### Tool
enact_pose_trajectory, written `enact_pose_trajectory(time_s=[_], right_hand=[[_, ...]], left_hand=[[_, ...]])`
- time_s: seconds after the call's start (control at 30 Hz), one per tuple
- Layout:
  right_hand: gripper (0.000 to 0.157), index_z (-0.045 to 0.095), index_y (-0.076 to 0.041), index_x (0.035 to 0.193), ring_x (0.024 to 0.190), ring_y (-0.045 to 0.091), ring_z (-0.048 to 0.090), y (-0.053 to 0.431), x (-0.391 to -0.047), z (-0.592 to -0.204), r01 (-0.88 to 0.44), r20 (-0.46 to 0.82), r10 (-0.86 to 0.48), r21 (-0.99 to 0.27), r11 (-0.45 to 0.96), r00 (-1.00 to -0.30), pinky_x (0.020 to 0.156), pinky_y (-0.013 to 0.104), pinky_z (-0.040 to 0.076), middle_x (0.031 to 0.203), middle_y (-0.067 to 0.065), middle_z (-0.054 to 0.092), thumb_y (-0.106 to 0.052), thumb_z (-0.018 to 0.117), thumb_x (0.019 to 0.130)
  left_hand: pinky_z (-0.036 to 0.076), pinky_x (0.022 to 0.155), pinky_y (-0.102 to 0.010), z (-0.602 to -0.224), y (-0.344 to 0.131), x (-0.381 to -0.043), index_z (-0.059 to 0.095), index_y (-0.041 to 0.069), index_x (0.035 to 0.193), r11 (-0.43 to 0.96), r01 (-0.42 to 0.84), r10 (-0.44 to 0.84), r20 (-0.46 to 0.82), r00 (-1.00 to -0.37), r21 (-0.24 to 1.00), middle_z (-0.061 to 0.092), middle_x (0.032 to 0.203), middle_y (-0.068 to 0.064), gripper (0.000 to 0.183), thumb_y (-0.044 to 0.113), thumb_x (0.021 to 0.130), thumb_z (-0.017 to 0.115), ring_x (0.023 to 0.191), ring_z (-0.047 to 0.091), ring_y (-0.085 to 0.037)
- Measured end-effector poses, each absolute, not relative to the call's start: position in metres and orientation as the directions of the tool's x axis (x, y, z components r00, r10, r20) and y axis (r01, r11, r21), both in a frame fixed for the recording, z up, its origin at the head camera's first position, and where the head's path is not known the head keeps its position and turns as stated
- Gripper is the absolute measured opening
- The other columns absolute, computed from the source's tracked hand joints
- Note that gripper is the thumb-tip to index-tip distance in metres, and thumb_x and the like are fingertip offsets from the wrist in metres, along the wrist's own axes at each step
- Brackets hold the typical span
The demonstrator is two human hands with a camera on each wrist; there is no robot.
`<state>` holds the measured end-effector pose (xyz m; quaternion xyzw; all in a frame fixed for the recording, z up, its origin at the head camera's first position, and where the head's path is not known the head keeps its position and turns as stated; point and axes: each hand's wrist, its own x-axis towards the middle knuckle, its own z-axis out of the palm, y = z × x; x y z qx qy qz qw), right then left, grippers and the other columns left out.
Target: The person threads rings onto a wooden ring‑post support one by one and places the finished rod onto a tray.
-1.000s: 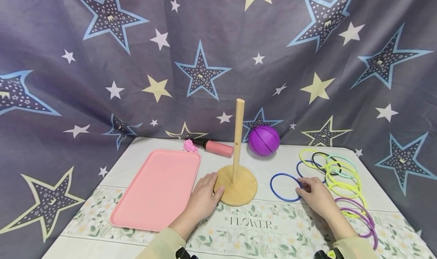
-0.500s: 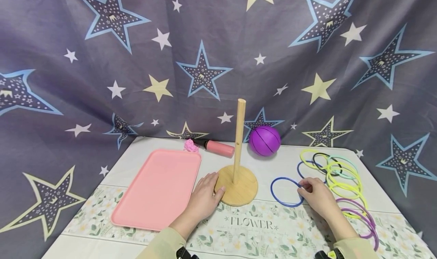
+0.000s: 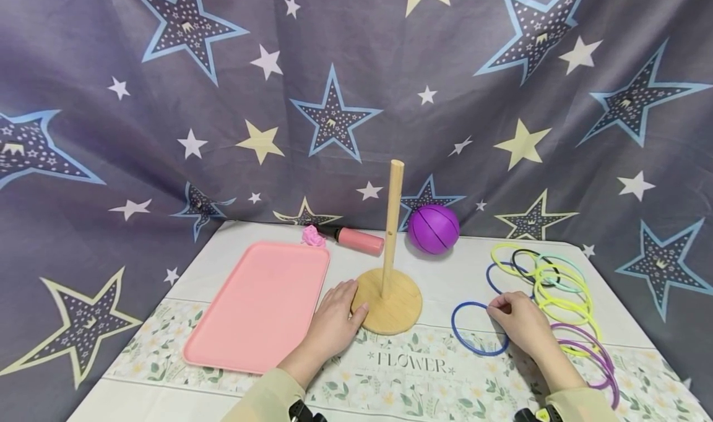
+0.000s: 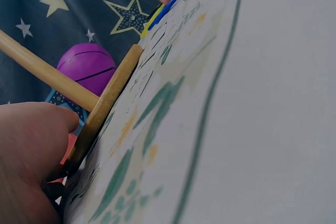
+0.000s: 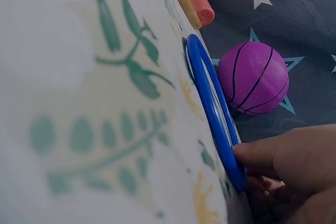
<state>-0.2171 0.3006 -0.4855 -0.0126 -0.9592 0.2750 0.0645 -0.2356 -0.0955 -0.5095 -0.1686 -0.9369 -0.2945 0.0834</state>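
In the head view my right hand (image 3: 520, 324) pinches the right-hand edge of a blue ring (image 3: 480, 353). The right wrist view shows thumb and fingers at the near end of this blue ring (image 5: 212, 111), which is low over the cloth or on it; I cannot tell which. My left hand (image 3: 334, 323) rests at the left edge of a wooden stand's round base (image 3: 398, 310), fingers extended along it and thumb at the rim. From the base rises an upright wooden post (image 3: 392, 224) with no ring on it. The left wrist view shows the base (image 4: 107, 103) edge-on beside the thumb.
Several overlapping rings, yellow (image 3: 562, 304), purple (image 3: 607, 372), black, mint and blue, lie at the right. A purple ball (image 3: 433, 229) and a pink hand pump (image 3: 361, 241) are behind the stand. A pink tray (image 3: 259, 304) lies left. A star-patterned curtain hangs behind.
The blue ring has shifted toward me and slightly right, turning about the right hand's pinch. The right hand has barely moved. The left hand stays at the base; the whole view drifts slightly.
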Motion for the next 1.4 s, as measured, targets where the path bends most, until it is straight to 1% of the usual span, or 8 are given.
enact_pose_trajectory(time_s=[0.23,0.4,0.53,0.8,0.97,1.03,1.17,1.4], right_hand=[[0.015,0.075,-0.008,0.099,0.087,0.023,0.06,0.303,-0.218,-0.484,-0.001,0.09,0.055,-0.532,0.847,-0.994,0.077,0.045,0.049,0.102,0.01,0.068,-0.02,0.073,0.108],[0.018,0.069,-0.004,0.105,0.084,0.022,0.059,0.302,-0.217,-0.487,-0.006,0.107,0.064,-0.549,0.836,-0.992,0.076,0.044,0.048,0.095,0.007,0.067,-0.021,0.068,0.111],[0.02,0.066,-0.004,0.108,0.082,0.021,0.057,0.302,-0.217,-0.489,0.001,0.108,0.075,-0.563,0.827,-0.991,0.076,0.042,0.047,0.093,0.004,0.066,-0.024,0.065,0.113],[0.023,0.068,-0.006,0.111,0.088,0.021,0.058,0.302,-0.216,-0.488,0.013,0.092,0.091,-0.627,0.779,-0.992,0.08,0.04,0.048,0.099,0.005,0.069,-0.028,0.064,0.114],[0.026,0.067,-0.003,0.116,0.092,0.021,0.056,0.3,-0.214,-0.483,0.03,0.057,0.1,-0.712,0.702,-0.993,0.077,0.031,0.048,0.104,0.008,0.068,-0.028,0.062,0.115],[0.029,0.067,-0.002,0.118,0.091,0.02,0.056,0.298,-0.213,-0.479,0.029,0.048,0.095,-0.738,0.675,-0.994,0.075,0.028,0.047,0.106,0.008,0.069,-0.03,0.061,0.116],[0.034,0.066,0.001,0.122,0.092,0.017,0.057,0.292,-0.212,-0.465,-0.02,0.092,0.08,-0.77,0.638,-0.992,0.074,0.024,0.049,0.109,0.011,0.069,-0.032,0.06,0.116],[0.034,0.064,0.003,0.124,0.087,0.014,0.053,0.276,-0.215,-0.42,-0.122,0.17,0.037,-0.825,0.552,-0.985,0.071,0.024,0.049,0.101,0.009,0.062,-0.03,0.059,0.117]], left_hand=[[0.024,0.135,-0.057,-0.51,-0.095,-0.236,0.048,-0.008,0.161,0.774,0.362,0.267,0.25,-0.931,0.52,0.049,0.166,-0.026,0.064,0.033,0.114,0.061,0.158,0.04,-0.043],[0.024,0.135,-0.057,-0.51,-0.096,-0.236,0.048,-0.008,0.161,0.775,0.358,0.265,0.247,-0.932,0.521,0.049,0.166,-0.026,0.064,0.032,0.114,0.061,0.158,0.04,-0.043],[0.024,0.135,-0.057,-0.511,-0.096,-0.236,0.047,-0.008,0.162,0.785,0.354,0.265,0.241,-0.934,0.508,0.048,0.166,-0.026,0.063,0.03,0.114,0.061,0.159,0.04,-0.043],[0.025,0.134,-0.058,-0.509,-0.097,-0.235,0.047,-0.009,0.161,0.78,0.359,0.268,0.246,-0.932,0.512,0.048,0.166,-0.028,0.061,0.026,0.113,0.062,0.158,0.04,-0.045],[0.024,0.134,-0.057,-0.509,-0.095,-0.233,0.047,-0.009,0.161,0.777,0.363,0.271,0.247,-0.93,0.514,0.048,0.166,-0.027,0.061,0.025,0.113,0.061,0.158,0.04,-0.045],[0.025,0.134,-0.057,-0.508,-0.095,-0.233,0.047,-0.009,0.161,0.776,0.368,0.277,0.247,-0.929,0.512,0.048,0.166,-0.028,0.06,0.024,0.113,0.061,0.158,0.04,-0.045],[0.026,0.133,-0.059,-0.508,-0.094,-0.232,0.049,-0.01,0.16,0.77,0.379,0.285,0.254,-0.924,0.513,0.049,0.164,-0.029,0.059,0.022,0.111,0.062,0.157,0.041,-0.046],[0.028,0.133,-0.059,-0.507,-0.096,-0.231,0.051,-0.01,0.158,0.768,0.384,0.276,0.275,-0.921,0.513,0.051,0.163,-0.029,0.057,0.019,0.11,0.064,0.156,0.042,-0.047]])
